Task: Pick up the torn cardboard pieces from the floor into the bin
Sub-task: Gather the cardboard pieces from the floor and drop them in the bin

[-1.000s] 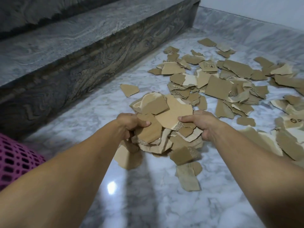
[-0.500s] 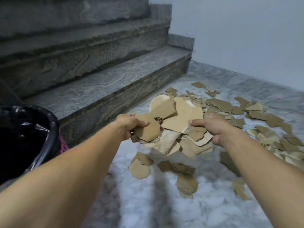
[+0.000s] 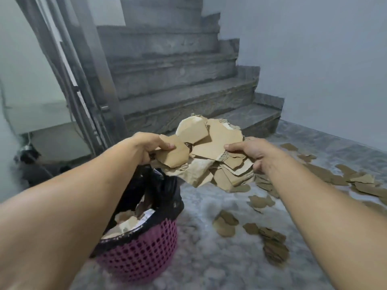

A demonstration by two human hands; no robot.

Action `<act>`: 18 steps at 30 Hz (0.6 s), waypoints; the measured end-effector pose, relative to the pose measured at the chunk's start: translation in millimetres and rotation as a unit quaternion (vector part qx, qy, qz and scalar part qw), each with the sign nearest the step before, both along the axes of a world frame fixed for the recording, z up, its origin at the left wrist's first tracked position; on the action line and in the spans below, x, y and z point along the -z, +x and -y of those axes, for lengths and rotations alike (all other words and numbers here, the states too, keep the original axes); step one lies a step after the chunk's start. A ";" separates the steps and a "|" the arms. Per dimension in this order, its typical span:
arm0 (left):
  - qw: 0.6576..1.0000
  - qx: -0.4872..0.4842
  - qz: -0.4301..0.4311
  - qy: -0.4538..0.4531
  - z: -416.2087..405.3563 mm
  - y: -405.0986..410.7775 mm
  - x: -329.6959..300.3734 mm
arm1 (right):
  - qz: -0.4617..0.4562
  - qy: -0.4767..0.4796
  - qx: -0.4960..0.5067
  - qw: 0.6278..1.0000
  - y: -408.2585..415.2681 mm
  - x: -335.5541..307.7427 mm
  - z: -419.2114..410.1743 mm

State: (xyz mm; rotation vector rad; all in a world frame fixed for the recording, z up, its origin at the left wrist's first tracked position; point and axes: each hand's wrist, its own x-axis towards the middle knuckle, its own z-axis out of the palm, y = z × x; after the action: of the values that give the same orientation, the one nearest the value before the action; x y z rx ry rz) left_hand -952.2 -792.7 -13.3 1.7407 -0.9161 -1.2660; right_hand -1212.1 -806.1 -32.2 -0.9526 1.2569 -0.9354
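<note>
A thick bundle of torn brown cardboard pieces (image 3: 209,155) hangs in the air, pressed between both my hands. My left hand (image 3: 149,147) grips its left side and my right hand (image 3: 253,153) grips its right side. The bundle sits just above and to the right of a pink mesh bin (image 3: 144,254) lined with a black bag (image 3: 167,195), which holds several cardboard pieces. More torn pieces (image 3: 272,245) lie scattered on the marble floor at the right.
Grey stone stairs (image 3: 178,84) rise straight ahead, with a metal railing post (image 3: 92,80) at the left. A pale wall (image 3: 324,59) closes the right side. Dark objects (image 3: 31,162) lie on the floor at the far left.
Both hands have lifted the cardboard bundle off the floor and carried it left, over toward the bin. The view has swung left, and the bin now shows fully.
</note>
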 end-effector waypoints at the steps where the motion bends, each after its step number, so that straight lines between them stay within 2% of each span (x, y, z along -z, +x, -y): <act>1: 1.000 -0.008 0.006 0.002 -7.1 10.7 -2.7 | -0.001 0.005 -0.013 1.000 12.7 -1.2 -0.1; 6: 0.997 -0.059 0.032 0.028 -50.0 88.2 -0.4 | -0.032 0.029 -0.096 0.994 99.8 2.2 -7.7; 10: 0.988 -0.117 0.072 0.064 -72.3 134.6 22.0 | -0.092 0.035 -0.151 0.984 159.6 20.6 -12.9; 14: 0.981 -0.080 0.118 0.134 -86.0 153.5 56.9 | -0.154 -0.007 -0.169 0.973 189.7 42.2 -19.8; 16: 0.972 -0.072 0.189 0.123 -90.7 153.7 69.8 | -0.206 -0.050 -0.147 0.966 191.1 54.2 -18.7; 18: 0.939 -0.094 0.324 0.065 -91.6 155.9 80.4 | -0.301 -0.112 -0.076 0.944 184.9 61.9 -14.1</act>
State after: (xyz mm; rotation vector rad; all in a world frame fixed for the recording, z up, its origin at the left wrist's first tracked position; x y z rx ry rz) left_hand -796.2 -701.1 -93.7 2.3503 -1.0020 -0.6325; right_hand -1027.3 -792.0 -94.1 -1.5725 1.5732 -0.6914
